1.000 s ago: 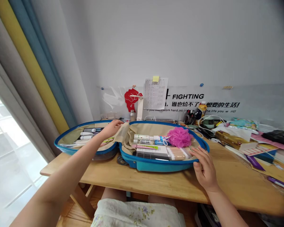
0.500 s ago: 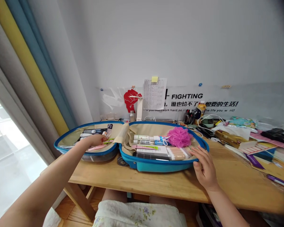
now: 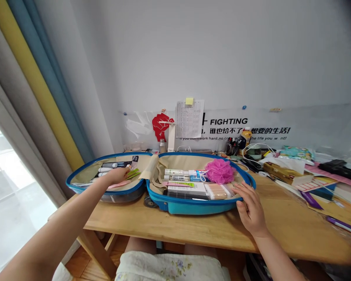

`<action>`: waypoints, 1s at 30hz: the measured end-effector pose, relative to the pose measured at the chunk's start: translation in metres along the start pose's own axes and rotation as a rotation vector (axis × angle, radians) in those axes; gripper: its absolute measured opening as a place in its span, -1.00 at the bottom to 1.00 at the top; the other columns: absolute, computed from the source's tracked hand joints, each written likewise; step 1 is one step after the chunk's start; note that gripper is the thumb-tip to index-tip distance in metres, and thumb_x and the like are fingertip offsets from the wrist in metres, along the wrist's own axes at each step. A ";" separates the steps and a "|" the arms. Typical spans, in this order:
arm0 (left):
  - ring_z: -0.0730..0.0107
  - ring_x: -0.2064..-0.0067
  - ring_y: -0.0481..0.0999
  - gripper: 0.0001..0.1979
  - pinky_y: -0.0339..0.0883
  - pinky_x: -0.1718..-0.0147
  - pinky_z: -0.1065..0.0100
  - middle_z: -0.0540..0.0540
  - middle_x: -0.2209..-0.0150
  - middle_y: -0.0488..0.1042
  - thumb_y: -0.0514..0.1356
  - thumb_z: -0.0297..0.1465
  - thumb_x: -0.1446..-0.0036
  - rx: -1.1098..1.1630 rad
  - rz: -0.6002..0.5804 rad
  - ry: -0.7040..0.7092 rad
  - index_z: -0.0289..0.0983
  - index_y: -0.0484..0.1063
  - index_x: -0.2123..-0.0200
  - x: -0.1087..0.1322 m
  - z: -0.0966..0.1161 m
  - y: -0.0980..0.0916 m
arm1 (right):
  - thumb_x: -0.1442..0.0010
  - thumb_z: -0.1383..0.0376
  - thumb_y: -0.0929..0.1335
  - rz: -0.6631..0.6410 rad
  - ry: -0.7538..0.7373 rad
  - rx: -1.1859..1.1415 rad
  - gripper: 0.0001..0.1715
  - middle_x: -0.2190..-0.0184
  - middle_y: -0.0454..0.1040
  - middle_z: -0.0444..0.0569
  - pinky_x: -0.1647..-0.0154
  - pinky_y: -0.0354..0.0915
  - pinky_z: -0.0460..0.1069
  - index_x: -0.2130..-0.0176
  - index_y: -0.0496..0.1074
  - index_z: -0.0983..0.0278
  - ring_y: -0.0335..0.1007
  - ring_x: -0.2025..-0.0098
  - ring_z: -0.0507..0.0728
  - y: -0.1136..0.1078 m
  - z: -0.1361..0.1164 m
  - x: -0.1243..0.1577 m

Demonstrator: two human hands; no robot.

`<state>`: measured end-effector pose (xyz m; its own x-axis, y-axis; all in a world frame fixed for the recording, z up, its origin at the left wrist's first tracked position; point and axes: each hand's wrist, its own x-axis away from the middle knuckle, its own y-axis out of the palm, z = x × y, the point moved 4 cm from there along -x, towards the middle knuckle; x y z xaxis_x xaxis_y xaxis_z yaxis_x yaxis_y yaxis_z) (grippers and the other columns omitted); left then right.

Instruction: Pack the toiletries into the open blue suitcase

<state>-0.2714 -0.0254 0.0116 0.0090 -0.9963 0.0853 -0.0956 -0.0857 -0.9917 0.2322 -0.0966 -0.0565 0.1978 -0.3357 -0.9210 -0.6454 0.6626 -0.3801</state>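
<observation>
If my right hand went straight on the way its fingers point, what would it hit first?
Most likely the pack of cotton swabs in the blue suitcase: your right hand rests on its rim, pointing toward it. The pink bath pouf lies farther back, though depth is unclear.

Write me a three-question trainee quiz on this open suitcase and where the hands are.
1. True or false: the right hand rests at the rim of the right half of the blue suitcase.
2. Which lies in the same half as the pink bath pouf? A) the box of cotton swabs B) the row of markers C) the orange bottle by the wall
3. What does the left hand touch?

Key
1. True.
2. A.
3. The pink and green packets in the left half of the suitcase.
</observation>
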 end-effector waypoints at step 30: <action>0.11 -0.06 0.45 -0.50 0.30 -0.01 0.24 -0.25 -0.07 0.41 0.17 -0.33 -0.14 0.072 0.001 0.694 -0.23 0.25 -0.16 0.011 0.201 -0.003 | -0.31 0.19 0.17 -0.009 0.012 -0.013 -0.62 0.00 0.45 0.08 -0.16 0.22 0.31 -0.03 0.37 0.19 0.24 -0.19 0.30 0.000 0.000 0.001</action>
<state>-0.0706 -0.0355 -0.0038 -0.6316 -0.7686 0.1017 -0.0285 -0.1081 -0.9937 0.2324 -0.0964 -0.0574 0.1947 -0.3492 -0.9166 -0.6530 0.6512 -0.3868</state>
